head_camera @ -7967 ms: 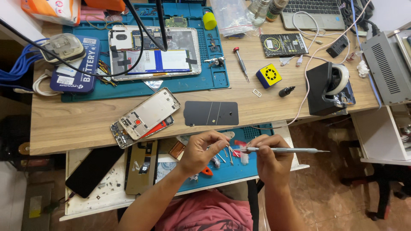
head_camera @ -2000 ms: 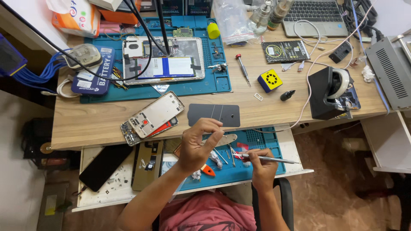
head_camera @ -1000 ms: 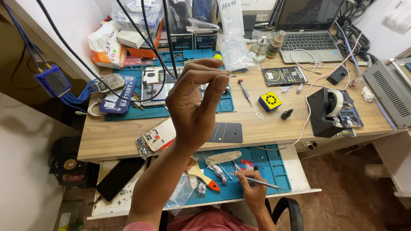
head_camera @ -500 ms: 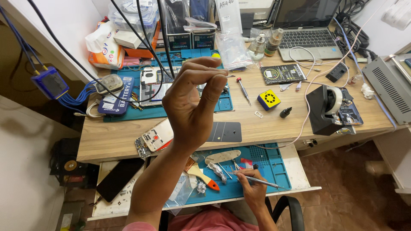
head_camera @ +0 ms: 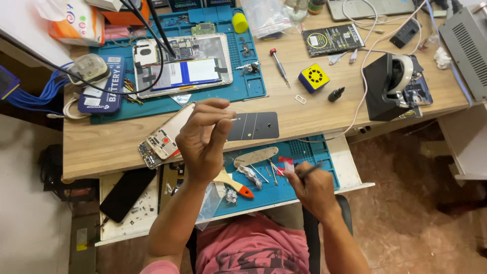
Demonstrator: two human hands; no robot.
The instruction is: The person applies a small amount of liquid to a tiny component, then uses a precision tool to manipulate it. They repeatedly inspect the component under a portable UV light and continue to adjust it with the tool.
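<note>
Wooden workbench [head_camera: 324,109] ran across the view, crowded. A large blue work mat [head_camera: 253,71] lay on its far side, carrying an opened tablet [head_camera: 182,63] with a blue panel showing. A black box-shaped stand [head_camera: 383,89] stood at the bench's right end. A dark rectangular back cover [head_camera: 256,126] lay flat near the front edge, and just left of it an opened phone frame [head_camera: 162,139], partly hidden behind the raised hand. A yellow and blue cube [head_camera: 313,77] and a red-handled screwdriver [head_camera: 278,63] lay between mat and stand.

Below the bench, a pull-out tray held a second blue mat [head_camera: 304,155]; a black phone [head_camera: 127,193] lay on the tray's left part. On that mat: a pale spudger-shaped tool [head_camera: 255,156] and an orange-tipped pry tool [head_camera: 234,184].

Left hand [head_camera: 203,139] was raised above the bench edge, fingers curled in, thumb and fingertips pinched together near the top. Whatever sat in the pinch was too small to make out.

Right hand [head_camera: 312,187] was low over the lower mat's front edge, closed around a thin dark tool [head_camera: 308,171], held pen-fashion, its tip angled up and to the right.
</note>
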